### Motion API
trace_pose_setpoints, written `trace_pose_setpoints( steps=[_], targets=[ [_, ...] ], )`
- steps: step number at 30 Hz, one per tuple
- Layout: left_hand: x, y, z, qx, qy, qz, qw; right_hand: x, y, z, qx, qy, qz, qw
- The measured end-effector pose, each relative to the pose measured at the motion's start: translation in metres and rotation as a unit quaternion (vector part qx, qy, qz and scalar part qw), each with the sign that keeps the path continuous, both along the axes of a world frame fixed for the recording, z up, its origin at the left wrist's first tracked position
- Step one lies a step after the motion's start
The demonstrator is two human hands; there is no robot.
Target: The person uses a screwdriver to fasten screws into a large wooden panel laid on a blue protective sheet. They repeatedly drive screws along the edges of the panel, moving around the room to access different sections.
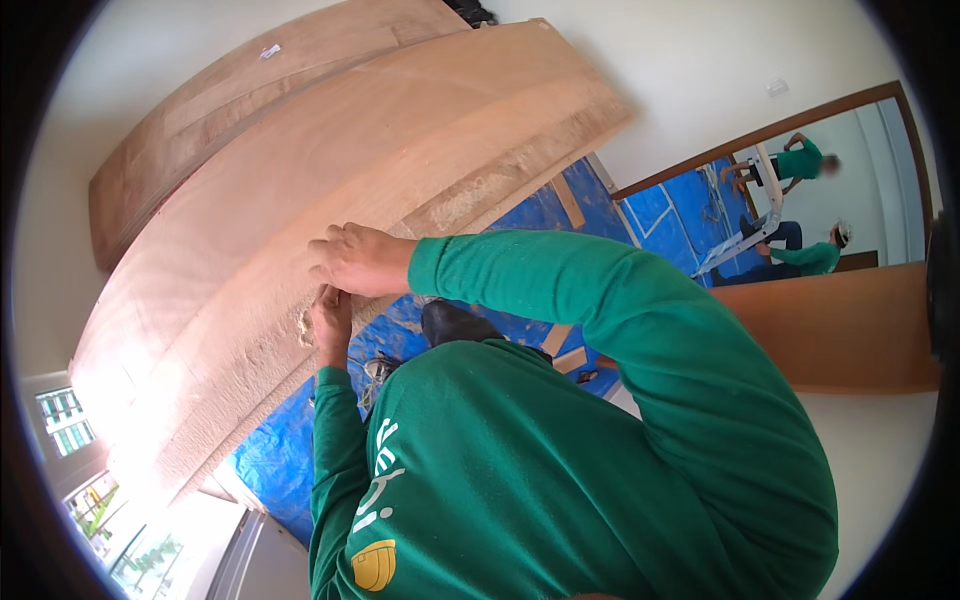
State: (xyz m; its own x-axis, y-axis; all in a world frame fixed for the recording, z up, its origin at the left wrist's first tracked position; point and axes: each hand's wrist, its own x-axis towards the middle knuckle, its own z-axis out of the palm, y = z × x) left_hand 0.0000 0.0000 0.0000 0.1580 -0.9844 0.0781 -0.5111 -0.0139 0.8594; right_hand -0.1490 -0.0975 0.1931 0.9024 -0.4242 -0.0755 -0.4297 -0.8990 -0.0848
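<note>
A large pale wooden panel [330, 170] shaped like a door slants across the view, with a rough, dusty border along its near long edge. Both of my hands are together over that border. My right hand [362, 260] has its fingers curled down against the wood. Just below it, almost touching, my left hand [332, 318] is closed at the panel's edge. Beside the left fingers shows a small pale, ragged bit [305, 327], perhaps wood shavings. Whatever lies between the fingers of either hand is hidden.
Behind stands a second, browner wooden panel [240, 90]. Blue sheeting [280, 440] with dust and wood strips [568, 200] covers the floor. A dark shoe [455, 322] and a corded object [378, 368] are close by. Through the doorway at right are two people [800, 160] and a ladder [768, 190].
</note>
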Motion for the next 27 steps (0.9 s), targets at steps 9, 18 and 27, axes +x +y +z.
trace_pose_setpoints(
  steps=[9, 18, 27],
  targets=[
    [-0.014, -0.003, 0.002, -0.032, 0.052, 0.032, 0.998, 0.013, -0.010, 0.006, 0.103, 0.069, -0.146, 0.981],
    [0.010, 0.003, -0.022, 0.111, -0.040, -0.002, 0.993, -0.003, 0.007, -0.021, -0.037, -0.151, 0.046, 0.987],
    [0.034, 0.001, -0.008, -0.036, -0.022, -0.057, 0.997, 0.015, 0.015, -0.012, 0.067, -0.010, -0.135, 0.988]
  ],
)
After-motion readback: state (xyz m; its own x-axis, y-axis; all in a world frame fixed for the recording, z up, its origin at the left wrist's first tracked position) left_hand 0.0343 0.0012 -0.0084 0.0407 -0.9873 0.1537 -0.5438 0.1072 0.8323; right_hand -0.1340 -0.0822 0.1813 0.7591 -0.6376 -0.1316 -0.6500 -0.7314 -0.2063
